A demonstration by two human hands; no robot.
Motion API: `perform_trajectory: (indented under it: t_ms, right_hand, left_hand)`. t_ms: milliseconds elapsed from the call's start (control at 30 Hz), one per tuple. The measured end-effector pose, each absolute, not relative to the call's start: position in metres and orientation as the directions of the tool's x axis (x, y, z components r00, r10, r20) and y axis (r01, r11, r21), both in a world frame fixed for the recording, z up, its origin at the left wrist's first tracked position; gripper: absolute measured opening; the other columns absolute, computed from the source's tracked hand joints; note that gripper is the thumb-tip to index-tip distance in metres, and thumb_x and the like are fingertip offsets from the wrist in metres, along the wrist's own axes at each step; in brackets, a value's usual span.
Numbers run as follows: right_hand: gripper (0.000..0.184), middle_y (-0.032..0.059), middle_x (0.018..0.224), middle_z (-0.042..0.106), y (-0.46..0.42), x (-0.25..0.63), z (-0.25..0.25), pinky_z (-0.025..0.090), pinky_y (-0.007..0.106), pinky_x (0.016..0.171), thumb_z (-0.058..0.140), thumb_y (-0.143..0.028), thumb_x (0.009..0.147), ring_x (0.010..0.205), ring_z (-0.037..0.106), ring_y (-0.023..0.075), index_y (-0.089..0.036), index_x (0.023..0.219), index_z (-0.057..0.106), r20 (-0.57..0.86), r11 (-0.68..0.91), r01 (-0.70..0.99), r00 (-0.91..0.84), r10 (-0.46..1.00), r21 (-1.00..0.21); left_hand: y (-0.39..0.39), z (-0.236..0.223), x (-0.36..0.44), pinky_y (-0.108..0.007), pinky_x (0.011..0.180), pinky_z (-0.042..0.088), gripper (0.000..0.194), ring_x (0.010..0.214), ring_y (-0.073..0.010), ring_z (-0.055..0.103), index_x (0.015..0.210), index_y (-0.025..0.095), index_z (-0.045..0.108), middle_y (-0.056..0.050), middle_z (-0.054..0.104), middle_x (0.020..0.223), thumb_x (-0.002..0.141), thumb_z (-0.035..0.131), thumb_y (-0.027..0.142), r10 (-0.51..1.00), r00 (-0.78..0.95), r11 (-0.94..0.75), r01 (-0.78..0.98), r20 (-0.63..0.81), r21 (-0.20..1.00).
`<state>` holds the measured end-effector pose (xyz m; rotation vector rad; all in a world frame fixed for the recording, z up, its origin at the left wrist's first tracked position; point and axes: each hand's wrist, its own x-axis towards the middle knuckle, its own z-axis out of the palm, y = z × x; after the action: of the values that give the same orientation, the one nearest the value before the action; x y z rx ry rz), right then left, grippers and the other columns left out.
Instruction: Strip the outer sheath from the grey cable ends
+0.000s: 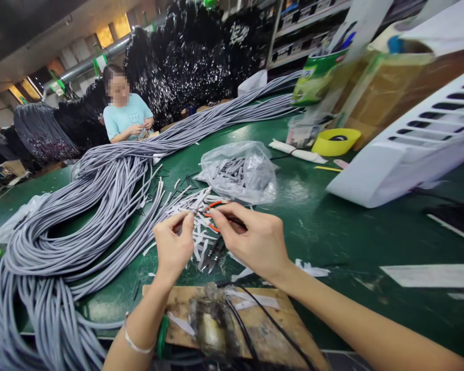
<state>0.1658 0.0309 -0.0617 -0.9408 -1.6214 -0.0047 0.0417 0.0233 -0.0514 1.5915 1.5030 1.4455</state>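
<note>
My left hand point(172, 246) is closed in a pinch on the stripped end of a grey cable point(196, 207) above a green table point(332, 226). My right hand point(251, 238) is closed around small orange-handled pliers point(215, 215), whose tip sits close to the cable end. Below the hands lie white scraps of cable sheath point(201, 242) and a second dark tool point(212, 257). A large bundle of long grey cables point(81, 221) runs along the table to my left, ends pointing towards the hands.
A clear bag of cut pieces point(239, 172) lies beyond the hands. A wooden board with a dark fixture point(216, 322) sits at the near edge. A white fan housing point(413, 149), yellow tape roll point(335, 141) and boxes stand right. A person in a light blue shirt point(126, 117) works far left.
</note>
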Motion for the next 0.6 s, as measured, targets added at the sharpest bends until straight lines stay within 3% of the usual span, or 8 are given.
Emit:
perform_trajectory:
  t_ms: [233,600]
  right_hand:
    - [0.011,-0.0009,0.058,0.064,0.0335,0.1637,-0.0652,0.039,0.017,0.045,0.054,-0.014,0.079,0.045,0.055,0.0076,-0.013,0.069,0.06,0.84,0.709,0.562,-0.046,0.541,-0.426]
    - [0.015,-0.0008,0.056,0.064,0.0337,0.1627,-0.0686,0.043,0.018,0.047,0.052,-0.019,0.08,0.045,0.057,0.0093,-0.016,0.067,0.06,0.791,0.675,0.538,-0.026,0.612,-0.505]
  left_hand:
    - [0.0199,-0.0516,0.0441,-0.024,0.06,0.049,0.023,0.067,-0.0171,0.064,0.08,0.009,0.069,-0.009,0.071,0.077,0.076,0.053,0.025,0.915,-0.173,-0.279,0.38,0.364,0.882]
    - [0.0186,-0.0545,0.0458,-0.024,0.061,0.049,0.021,0.066,-0.0164,0.064,0.081,0.01,0.07,-0.009,0.071,0.076,0.076,0.054,0.023,0.915,-0.156,-0.291,0.387,0.373,0.875]
